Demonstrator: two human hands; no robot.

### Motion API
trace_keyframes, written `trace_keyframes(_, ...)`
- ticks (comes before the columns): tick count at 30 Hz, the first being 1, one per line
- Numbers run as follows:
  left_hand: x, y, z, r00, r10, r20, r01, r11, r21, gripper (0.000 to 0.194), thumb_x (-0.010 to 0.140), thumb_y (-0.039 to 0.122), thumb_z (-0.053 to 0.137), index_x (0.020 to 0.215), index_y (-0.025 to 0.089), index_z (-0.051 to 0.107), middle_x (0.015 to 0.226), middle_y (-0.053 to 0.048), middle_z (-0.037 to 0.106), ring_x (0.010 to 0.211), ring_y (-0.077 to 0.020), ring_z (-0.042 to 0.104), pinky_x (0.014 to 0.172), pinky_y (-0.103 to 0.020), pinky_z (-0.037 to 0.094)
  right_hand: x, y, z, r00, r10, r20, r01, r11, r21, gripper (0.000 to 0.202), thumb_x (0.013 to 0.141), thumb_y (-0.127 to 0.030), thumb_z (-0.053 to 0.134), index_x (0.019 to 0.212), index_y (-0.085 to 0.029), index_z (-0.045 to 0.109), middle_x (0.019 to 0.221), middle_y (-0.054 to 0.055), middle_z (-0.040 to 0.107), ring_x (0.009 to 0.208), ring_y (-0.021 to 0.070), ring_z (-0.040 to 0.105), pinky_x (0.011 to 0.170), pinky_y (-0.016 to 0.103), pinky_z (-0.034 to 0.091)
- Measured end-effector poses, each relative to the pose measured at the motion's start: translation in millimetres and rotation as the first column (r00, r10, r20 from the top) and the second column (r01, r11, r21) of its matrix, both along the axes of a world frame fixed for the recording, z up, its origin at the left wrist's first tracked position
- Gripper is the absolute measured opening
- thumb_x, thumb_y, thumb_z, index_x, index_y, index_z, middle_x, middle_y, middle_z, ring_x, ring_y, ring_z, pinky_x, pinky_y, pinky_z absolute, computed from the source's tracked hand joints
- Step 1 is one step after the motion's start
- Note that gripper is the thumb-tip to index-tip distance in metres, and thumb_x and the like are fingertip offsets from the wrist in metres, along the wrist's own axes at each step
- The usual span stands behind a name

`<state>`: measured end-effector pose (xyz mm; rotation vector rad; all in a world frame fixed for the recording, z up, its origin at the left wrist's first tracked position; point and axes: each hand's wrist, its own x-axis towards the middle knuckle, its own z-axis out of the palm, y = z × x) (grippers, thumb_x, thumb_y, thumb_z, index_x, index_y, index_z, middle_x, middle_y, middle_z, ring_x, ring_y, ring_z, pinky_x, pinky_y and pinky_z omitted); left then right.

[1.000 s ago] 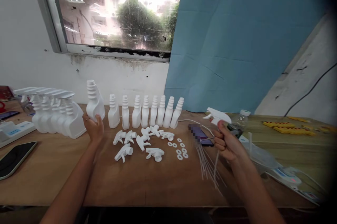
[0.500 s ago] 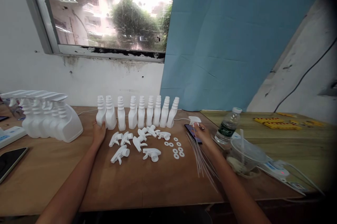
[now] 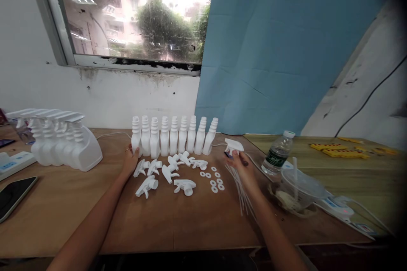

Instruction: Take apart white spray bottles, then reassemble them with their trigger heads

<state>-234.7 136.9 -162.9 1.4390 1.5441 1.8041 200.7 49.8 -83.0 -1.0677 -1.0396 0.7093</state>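
Observation:
A row of white spray bottles (image 3: 173, 139) stands upright without tops along the back of the table. My left hand (image 3: 129, 160) is closed around the lower part of the leftmost bottle (image 3: 135, 133). In front of the row lie several loose white trigger sprayer heads (image 3: 169, 173), with white ring washers (image 3: 213, 183) to their right. My right hand (image 3: 241, 165) is closed on another trigger sprayer head (image 3: 234, 144), its lower part hidden by the fingers. Thin clear tubes (image 3: 239, 190) lie beside and below that hand. A dark phone (image 3: 228, 155) shows partly behind it.
Joined white spray bottles (image 3: 63, 146) stand at left, near a phone (image 3: 15, 196) and a power strip (image 3: 15, 164). To the right are a water bottle (image 3: 277, 153), a plastic bowl with a straw (image 3: 302, 184), another power strip (image 3: 338, 209) and yellow pieces (image 3: 345, 152).
My left hand has moved right with the leftmost bottle, and the row's gaps have closed up. The sprayer head at my right hand has shifted slightly, and the phone there is more covered.

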Motion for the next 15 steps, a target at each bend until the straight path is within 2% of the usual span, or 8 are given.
trace_keyframes(4,2.7,-2.9,3.4,0.999,-0.015,0.037,0.015,1.000,0.008,0.048,0.085,0.046,0.057,0.119,0.015,0.043,0.126,-0.018,0.056,0.119,-0.0303,0.055,0.101,-0.046,0.043,-24.5,-14.8,-1.0,0.997,0.073,0.008,-0.073,0.997,0.020,0.039,0.073,-0.054,0.071,0.091,-0.020,0.064,0.093,0.006,0.072,0.087,0.0269,0.072,0.075,0.034,0.058)
trace_keyframes(8,4.9,-4.3,6.9,0.993,-0.075,0.088,0.074,0.997,0.011,0.045,0.084,0.047,0.058,0.114,0.018,0.043,0.122,-0.016,0.059,0.114,-0.0279,0.059,0.099,-0.044,0.046,-45.3,-28.9,-0.7,0.985,0.154,0.071,-0.152,0.988,-0.031,0.038,0.074,-0.052,0.071,0.091,-0.019,0.066,0.090,0.009,0.074,0.083,0.0278,0.071,0.072,0.036,0.057)
trace_keyframes(15,7.9,-7.4,10.0,0.974,-0.165,0.157,0.171,0.985,-0.021,0.048,0.081,0.049,0.061,0.113,0.018,0.044,0.123,-0.016,0.059,0.113,-0.0284,0.060,0.093,-0.043,0.049,-65.4,-37.1,-8.0,0.972,0.207,0.110,-0.205,0.978,-0.023,0.038,0.076,-0.053,0.069,0.093,-0.018,0.067,0.091,0.008,0.075,0.082,0.0260,0.071,0.072,0.035,0.056)
